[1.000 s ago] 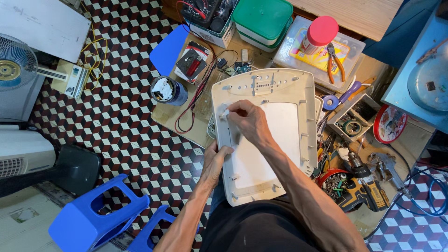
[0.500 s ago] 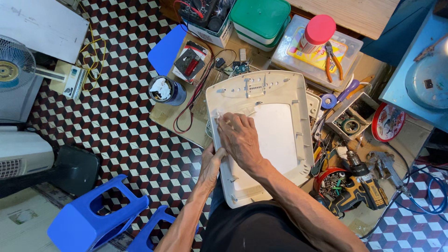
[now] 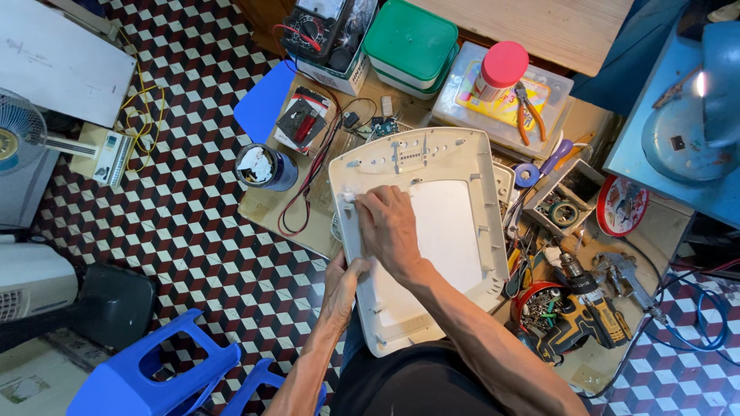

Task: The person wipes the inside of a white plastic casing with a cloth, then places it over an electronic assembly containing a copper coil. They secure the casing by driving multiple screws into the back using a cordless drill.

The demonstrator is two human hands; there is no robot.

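Cluttered workbench, both hands on white plastic cover, green box behind

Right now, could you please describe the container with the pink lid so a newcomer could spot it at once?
Find the white plastic panel under both hands. Beyond its far right corner lies a clear plastic box; the jar stands upright on it, beside orange-handled pliers. Only it has a round pink lid.

Blue stool cut off by bottom edge
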